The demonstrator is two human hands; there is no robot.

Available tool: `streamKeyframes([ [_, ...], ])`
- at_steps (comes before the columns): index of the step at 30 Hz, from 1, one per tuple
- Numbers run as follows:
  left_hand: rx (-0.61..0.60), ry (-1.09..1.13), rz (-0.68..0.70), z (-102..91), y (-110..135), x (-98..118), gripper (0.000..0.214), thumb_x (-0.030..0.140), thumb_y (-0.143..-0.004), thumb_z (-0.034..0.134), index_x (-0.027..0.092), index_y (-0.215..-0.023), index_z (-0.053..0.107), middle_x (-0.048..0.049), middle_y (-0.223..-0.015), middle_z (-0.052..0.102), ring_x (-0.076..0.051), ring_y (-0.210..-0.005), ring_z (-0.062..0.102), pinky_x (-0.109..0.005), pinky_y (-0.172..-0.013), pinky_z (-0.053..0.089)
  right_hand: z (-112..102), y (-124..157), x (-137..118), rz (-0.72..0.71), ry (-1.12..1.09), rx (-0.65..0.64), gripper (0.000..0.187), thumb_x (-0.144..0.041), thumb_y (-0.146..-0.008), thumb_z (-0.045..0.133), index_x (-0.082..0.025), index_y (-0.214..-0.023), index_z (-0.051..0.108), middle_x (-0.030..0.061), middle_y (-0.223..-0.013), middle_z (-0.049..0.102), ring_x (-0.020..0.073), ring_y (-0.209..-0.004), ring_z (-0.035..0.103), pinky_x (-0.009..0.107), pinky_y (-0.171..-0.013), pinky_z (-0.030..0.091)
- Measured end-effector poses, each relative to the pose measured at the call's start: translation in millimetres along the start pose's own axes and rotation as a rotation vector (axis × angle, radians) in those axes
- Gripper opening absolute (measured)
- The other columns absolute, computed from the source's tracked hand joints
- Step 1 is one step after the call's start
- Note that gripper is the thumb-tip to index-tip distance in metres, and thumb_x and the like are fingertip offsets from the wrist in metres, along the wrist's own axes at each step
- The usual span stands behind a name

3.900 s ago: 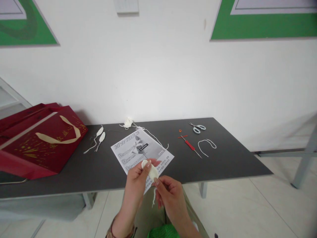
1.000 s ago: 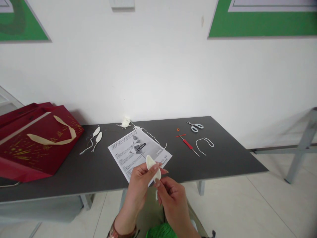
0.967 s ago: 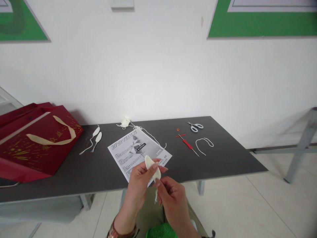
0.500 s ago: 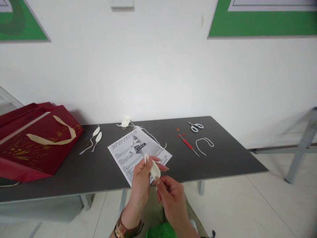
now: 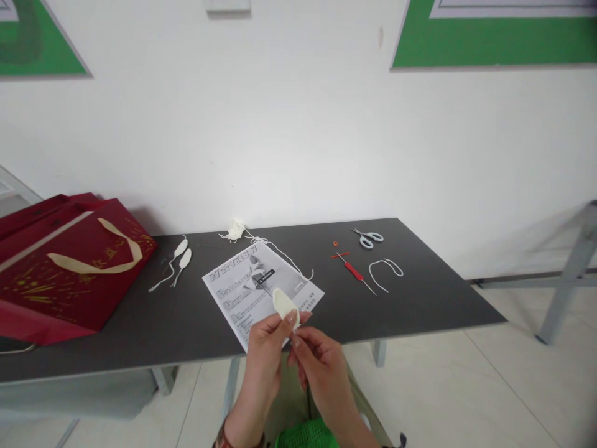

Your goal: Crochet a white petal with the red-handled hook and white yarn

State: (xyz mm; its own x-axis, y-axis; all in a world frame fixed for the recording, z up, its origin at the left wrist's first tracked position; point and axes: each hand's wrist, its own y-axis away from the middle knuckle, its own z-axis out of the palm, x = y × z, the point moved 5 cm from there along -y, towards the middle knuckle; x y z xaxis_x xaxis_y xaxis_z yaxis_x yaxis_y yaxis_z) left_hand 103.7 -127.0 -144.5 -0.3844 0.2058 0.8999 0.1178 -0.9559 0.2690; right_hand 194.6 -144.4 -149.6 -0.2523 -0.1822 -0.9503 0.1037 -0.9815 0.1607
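My left hand (image 5: pixel 267 342) pinches a small white crocheted petal (image 5: pixel 284 303) by its lower end and holds it upright over the near edge of the dark table (image 5: pixel 140 323). My right hand (image 5: pixel 317 361) sits just right of it, fingers closed at the petal's base, where its yarn tail is hidden. Under the petal lies a printed instruction sheet (image 5: pixel 247 292).
Two more white petals (image 5: pixel 181 255) lie left of the sheet, a yarn clump (image 5: pixel 237 230) with a trailing strand behind it. To the right are a red crochet hook (image 5: pixel 357 272), scissors (image 5: pixel 368 238) and a yarn loop (image 5: pixel 385 274). A red gift bag (image 5: pixel 69 267) lies far left.
The petal has turned from edge-on to show its broad face and stands higher above my left fingers. My right hand has closed in on its base, and the hanging tail no longer shows.
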Motion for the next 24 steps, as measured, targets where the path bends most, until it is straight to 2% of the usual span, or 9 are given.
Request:
streamKeyframes([
  [4,0.078,-0.007,0.039,3.7,3,0,0.033,0.04,-0.069,0.071,0.012,-0.085,0.075,-0.0039,-0.06,0.067,-0.004,-0.037,0.033,-0.017,-0.034,0.02,-1,1,-4,-0.066,0.062,0.022,0.024,-0.037,-0.082,0.057,-0.015,-0.075,0.063,-0.0032,-0.054,0.053,0.0056,-0.038,0.038,0.018,-0.036,0.027],
  [9,0.025,0.052,0.015,13.5,10,-4,0.027,0.037,-0.069,0.071,0.012,-0.078,0.076,-0.0064,-0.066,0.069,-0.01,-0.049,0.05,-0.02,-0.046,0.04,-4,2,-7,-0.074,0.102,0.063,0.026,-0.036,-0.084,0.054,-0.015,-0.069,0.06,-0.0057,-0.047,0.046,0.0063,-0.037,0.035,0.018,-0.036,0.026],
  [12,0.007,0.088,-0.008,13.6,9,-7,0.026,0.037,-0.071,0.07,0.012,-0.075,0.076,-0.0074,-0.068,0.069,-0.01,-0.051,0.051,-0.021,-0.047,0.041,-4,2,-9,-0.081,0.103,0.068,0.026,-0.034,-0.083,0.055,-0.015,-0.067,0.059,-0.0056,-0.047,0.046,0.0064,-0.038,0.036,0.018,-0.037,0.027],
  [16,-0.127,0.092,-0.05,14.3,8,-2,0.026,0.034,-0.073,0.068,0.012,-0.084,0.075,-0.0088,-0.074,0.07,-0.01,-0.05,0.05,-0.022,-0.047,0.04,-6,-1,-9,-0.07,0.052,0.078,0.027,-0.036,-0.082,0.056,-0.015,-0.067,0.06,-0.0057,-0.047,0.045,0.0055,-0.036,0.034,0.018,-0.036,0.024],
  [18,-0.192,0.09,-0.031,13.3,8,3,0.02,0.029,-0.072,0.07,0.011,-0.081,0.075,-0.0076,-0.07,0.068,-0.009,-0.053,0.049,-0.021,-0.051,0.04,-8,-2,-9,-0.058,0.016,0.066,0.027,-0.038,-0.082,0.057,-0.014,-0.069,0.061,-0.0051,-0.049,0.048,0.0046,-0.034,0.032,0.018,-0.034,0.023],
  [20,-0.2,0.076,-0.014,10.1,7,6,0.016,0.024,-0.07,0.072,0.01,-0.075,0.075,-0.0048,-0.06,0.064,-0.008,-0.052,0.048,-0.02,-0.052,0.039,-7,-2,-10,-0.043,0.012,0.026,0.026,-0.039,-0.082,0.057,-0.014,-0.075,0.063,-0.0053,-0.049,0.048,0.0047,-0.034,0.032,0.018,-0.033,0.023],
  [22,-0.173,0.074,-0.052,6.8,6,3,0.018,0.026,-0.07,0.072,0.01,-0.078,0.074,-0.0031,-0.054,0.061,-0.008,-0.047,0.046,-0.02,-0.045,0.037,-5,0,-9,-0.024,0.03,-0.026,0.024,-0.038,-0.082,0.057,-0.015,-0.088,0.064,-0.0058,-0.049,0.048,0.0057,-0.035,0.035,0.017,-0.034,0.026],
  [24,-0.113,0.114,-0.095,3.9,4,-1,0.024,0.03,-0.069,0.072,0.011,-0.083,0.074,-0.0048,-0.059,0.065,-0.009,-0.044,0.048,-0.02,-0.038,0.033,-4,4,-7,-0.008,0.053,-0.045,0.027,-0.037,-0.082,0.058,-0.017,-0.1,0.06,-0.0047,-0.053,0.053,0.0075,-0.038,0.041,0.017,-0.036,0.031],
])
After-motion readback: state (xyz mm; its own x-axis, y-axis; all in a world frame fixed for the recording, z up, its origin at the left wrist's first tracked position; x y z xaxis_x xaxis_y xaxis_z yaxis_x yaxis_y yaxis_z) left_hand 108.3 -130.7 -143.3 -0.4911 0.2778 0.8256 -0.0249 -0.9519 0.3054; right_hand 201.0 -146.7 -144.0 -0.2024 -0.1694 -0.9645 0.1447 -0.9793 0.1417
